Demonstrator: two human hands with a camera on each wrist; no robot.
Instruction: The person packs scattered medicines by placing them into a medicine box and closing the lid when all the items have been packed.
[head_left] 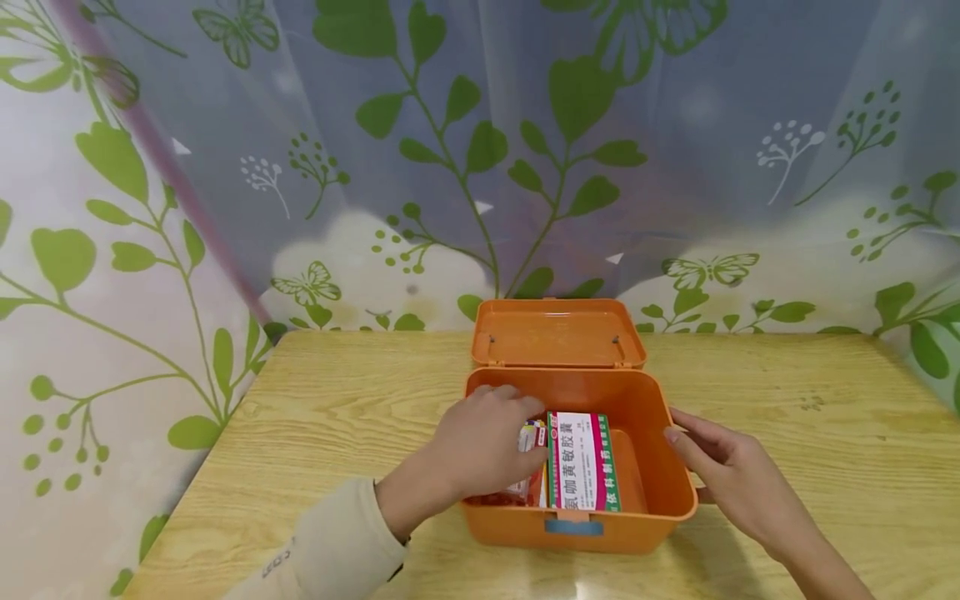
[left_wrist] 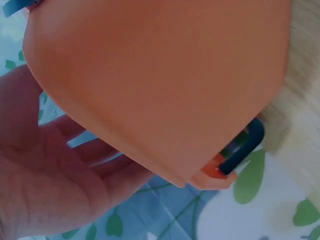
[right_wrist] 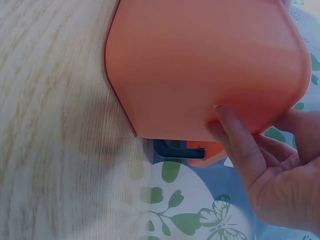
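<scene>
An orange lidded box (head_left: 577, 533) stands on the table, its lid (head_left: 558, 333) tipped back. Inside, a white, green and pink medicine box (head_left: 581, 462) lies face up, with Chinese print. Left of it are a red-and-clear packet (head_left: 517, 492) and a small colourful pack (head_left: 534, 433), both partly covered by my left hand (head_left: 480, 442). That hand reaches over the left wall, thumb near the medicine box; the wall hides its fingertips in the left wrist view. My right hand (head_left: 738, 471) pinches the right rim, thumb on top, fingers (right_wrist: 235, 130) against the outer wall.
A blue latch (head_left: 573, 527) sits on the front of the box, and a dark blue handle (right_wrist: 175, 150) shows beyond its side. The wood-grain table (head_left: 360, 375) extends to both sides. Behind it hangs a leaf-and-butterfly patterned curtain (head_left: 420, 167).
</scene>
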